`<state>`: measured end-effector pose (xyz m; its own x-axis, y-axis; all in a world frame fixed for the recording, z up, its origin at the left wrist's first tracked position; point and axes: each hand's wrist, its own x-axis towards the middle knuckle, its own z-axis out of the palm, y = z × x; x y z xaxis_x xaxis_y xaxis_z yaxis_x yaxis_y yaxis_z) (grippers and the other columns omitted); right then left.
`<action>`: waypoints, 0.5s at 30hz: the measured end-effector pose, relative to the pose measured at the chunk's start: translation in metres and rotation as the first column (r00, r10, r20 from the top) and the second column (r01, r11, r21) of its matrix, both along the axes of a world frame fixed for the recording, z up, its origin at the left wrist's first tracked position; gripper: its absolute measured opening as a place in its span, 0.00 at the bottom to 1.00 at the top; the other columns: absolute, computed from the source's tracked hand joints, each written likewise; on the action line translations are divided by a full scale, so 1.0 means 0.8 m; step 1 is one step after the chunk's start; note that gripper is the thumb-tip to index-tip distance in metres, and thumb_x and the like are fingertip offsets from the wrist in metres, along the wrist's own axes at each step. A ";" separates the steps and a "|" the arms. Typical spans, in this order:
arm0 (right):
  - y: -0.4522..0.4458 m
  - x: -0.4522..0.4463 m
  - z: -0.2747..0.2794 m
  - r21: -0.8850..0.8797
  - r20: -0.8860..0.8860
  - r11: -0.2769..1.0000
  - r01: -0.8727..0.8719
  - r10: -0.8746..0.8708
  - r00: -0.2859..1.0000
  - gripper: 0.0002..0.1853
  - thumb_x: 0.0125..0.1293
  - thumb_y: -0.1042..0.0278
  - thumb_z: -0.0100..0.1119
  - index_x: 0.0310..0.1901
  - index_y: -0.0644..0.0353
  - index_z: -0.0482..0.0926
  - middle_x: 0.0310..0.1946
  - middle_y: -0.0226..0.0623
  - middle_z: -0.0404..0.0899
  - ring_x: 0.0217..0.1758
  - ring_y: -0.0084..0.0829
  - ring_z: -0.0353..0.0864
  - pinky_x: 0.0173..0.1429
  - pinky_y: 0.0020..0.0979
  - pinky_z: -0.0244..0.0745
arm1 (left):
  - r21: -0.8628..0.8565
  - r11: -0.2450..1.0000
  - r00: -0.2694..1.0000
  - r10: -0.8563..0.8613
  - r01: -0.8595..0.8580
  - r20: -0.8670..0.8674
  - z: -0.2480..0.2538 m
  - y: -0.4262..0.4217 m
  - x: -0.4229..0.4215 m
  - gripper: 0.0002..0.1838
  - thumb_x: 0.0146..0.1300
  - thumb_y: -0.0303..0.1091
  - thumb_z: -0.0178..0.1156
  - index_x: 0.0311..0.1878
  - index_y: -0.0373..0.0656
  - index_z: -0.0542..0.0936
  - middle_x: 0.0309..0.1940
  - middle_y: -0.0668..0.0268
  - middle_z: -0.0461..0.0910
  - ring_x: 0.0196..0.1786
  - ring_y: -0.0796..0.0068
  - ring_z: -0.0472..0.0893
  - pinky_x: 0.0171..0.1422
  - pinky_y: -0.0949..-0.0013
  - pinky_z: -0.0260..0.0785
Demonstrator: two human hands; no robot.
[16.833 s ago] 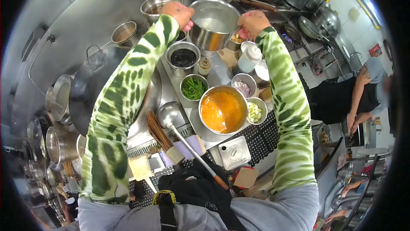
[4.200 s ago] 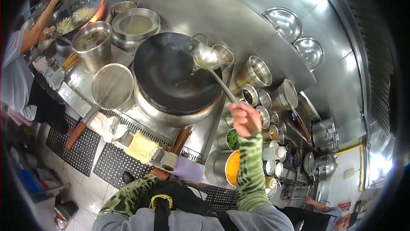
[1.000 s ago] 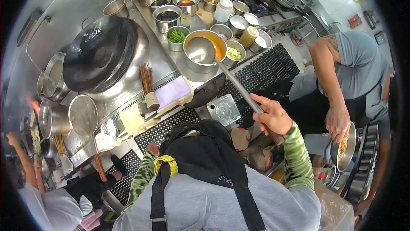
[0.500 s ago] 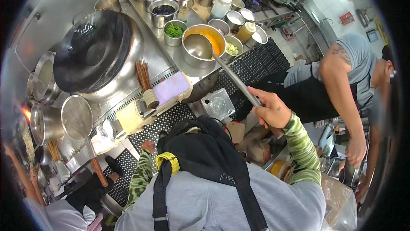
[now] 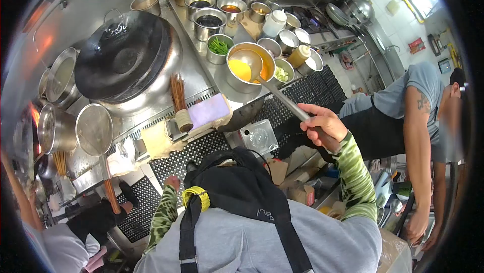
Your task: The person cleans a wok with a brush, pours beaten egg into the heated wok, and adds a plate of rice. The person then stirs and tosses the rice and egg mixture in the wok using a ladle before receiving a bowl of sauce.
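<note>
My right hand [image 5: 325, 128] is closed around the long handle of a metal ladle [image 5: 287, 100]. The ladle's bowl is down in a steel pot [image 5: 242, 86] of orange-yellow liquid, with some of the yellow showing at the bowl. Green cut vegetables fill a small pot [image 5: 217, 57] beside it, and pale chopped pieces lie in another container [image 5: 283, 74] on the other side. Low by my body hangs my left hand [image 5: 173, 182], away from the counter; its fingers are too small and unclear to read.
A large black wok [image 5: 121, 61] sits on the stove at left. A bamboo brush [image 5: 179, 101] and a purple cloth [image 5: 209, 110] lie along the counter's front. Several sauce pots and squeeze bottles [image 5: 275, 22] stand behind the pot. Co-workers stand right [image 5: 418, 111] and lower left [image 5: 55, 237].
The ladle's bowl has gone lower into the pot and tilted, with yellow liquid now showing at it. My right hand is still on the handle. The whole view has shifted slightly.
</note>
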<state>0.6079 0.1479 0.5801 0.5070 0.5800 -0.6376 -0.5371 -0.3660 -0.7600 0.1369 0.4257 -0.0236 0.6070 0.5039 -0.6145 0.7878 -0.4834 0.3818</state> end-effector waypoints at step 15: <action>-0.049 0.012 -0.011 0.387 -0.480 0.887 0.251 -0.039 0.876 0.22 0.67 0.75 0.46 0.63 0.57 0.66 0.38 0.45 0.74 0.24 0.22 0.70 0.21 0.23 0.70 | 0.033 0.996 0.994 0.081 -0.079 -0.079 0.088 -0.001 0.052 0.21 0.56 0.47 0.59 0.48 0.45 0.81 0.44 0.52 0.81 0.50 0.53 0.80 0.58 0.59 0.71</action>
<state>0.6177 0.1084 0.5716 0.3278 0.7880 -0.5212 -0.8749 0.0450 -0.4822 0.1788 0.4251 0.0471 0.5131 0.5678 -0.6437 0.8520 -0.4276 0.3021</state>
